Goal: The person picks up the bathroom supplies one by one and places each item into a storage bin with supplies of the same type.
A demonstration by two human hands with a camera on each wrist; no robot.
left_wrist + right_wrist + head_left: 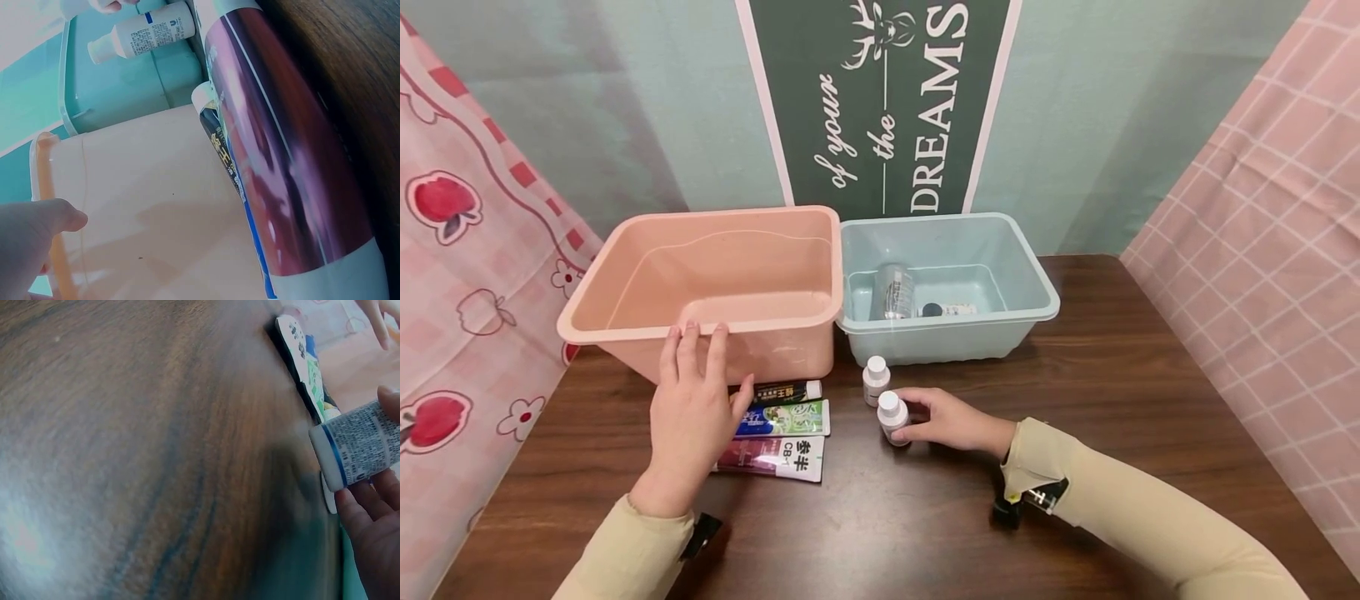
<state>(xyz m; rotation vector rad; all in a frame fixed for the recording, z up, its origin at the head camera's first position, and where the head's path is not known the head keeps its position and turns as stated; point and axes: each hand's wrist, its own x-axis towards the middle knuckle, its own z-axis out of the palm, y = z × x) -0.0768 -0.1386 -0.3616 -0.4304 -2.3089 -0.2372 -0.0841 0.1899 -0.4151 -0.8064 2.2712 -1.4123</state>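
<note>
My right hand pinches a small white pill bottle between thumb and fingers, its white cap upward. In the right wrist view the bottle's printed label and base show. Right behind it a second white bottle stands upright on the table. My left hand lies over the front of the pink bin, with its fingers fairly straight and their tips at the rim. Beside that hand lie several toothpaste tubes, one maroon and white, one green and blue and one black.
A light blue bin stands right of the pink one, close against it. Inside it lie a silver can and a small bottle with a dark cap. Fabric curtains close off the sides and back of the wooden table.
</note>
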